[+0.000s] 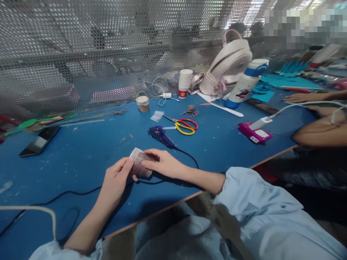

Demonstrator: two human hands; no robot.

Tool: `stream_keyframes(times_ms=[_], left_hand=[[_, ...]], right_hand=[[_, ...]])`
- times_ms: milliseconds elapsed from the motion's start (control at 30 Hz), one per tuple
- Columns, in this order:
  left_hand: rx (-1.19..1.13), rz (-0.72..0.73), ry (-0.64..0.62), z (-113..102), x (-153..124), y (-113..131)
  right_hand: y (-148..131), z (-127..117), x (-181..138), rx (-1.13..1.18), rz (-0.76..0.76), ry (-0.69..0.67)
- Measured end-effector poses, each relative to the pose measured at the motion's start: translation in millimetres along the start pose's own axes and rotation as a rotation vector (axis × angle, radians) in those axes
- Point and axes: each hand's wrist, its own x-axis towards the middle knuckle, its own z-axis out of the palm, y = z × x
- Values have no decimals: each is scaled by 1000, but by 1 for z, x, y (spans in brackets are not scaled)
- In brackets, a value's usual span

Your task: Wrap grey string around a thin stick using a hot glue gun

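Two hands close on one small grey-brown cup-shaped piece (140, 165) near the blue table's (89, 148) front edge: the left hand (115, 178) grips its pale-rimmed end, the right hand (164, 163) its other end. Just beyond lies a blue glue gun (161, 136), its white stick reaching red-and-yellow scissors (186, 127). Farther back sit a tangle of grey cord (191, 111), a little handled bucket (142, 104), then stacked paper cups (185, 81) beside a pale backpack (230, 61).
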Motion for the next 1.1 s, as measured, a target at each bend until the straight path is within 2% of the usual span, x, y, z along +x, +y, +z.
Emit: stream_keyframes(times_ms=[133,200,300,433,600,667,700,800,867,900,967,1100], left_hand=[[-164,-84,-7,3,2,3],[-273,-131,-25,3,3,6],[-335,-137,-60,1,2,10],[-269,-75,-54,-2,0,7],[-44,-8,-73,-1,-1,2],[63,8,-30,0,-2,4],[106,12,-6,0,-2,6],[173,16,47,0,-3,11],[171,17,53,0,-3,12],[164,17,49,0,-3,12],[144,18,35,1,-4,12],[141,25,10,2,-5,13]], right_hand=[[2,1,2,47,19,-39],[4,1,3,165,64,-51],[7,1,4,448,223,-73],[9,3,7,706,321,-114],[6,1,5,661,308,-140],[4,0,1,477,235,-99],[3,-1,-2,335,150,-48],[3,-1,-9,-124,-262,160],[5,0,-11,-313,-516,241],[6,0,-12,-370,-596,257],[7,2,-11,-445,-678,274],[7,3,-9,-499,-700,303]])
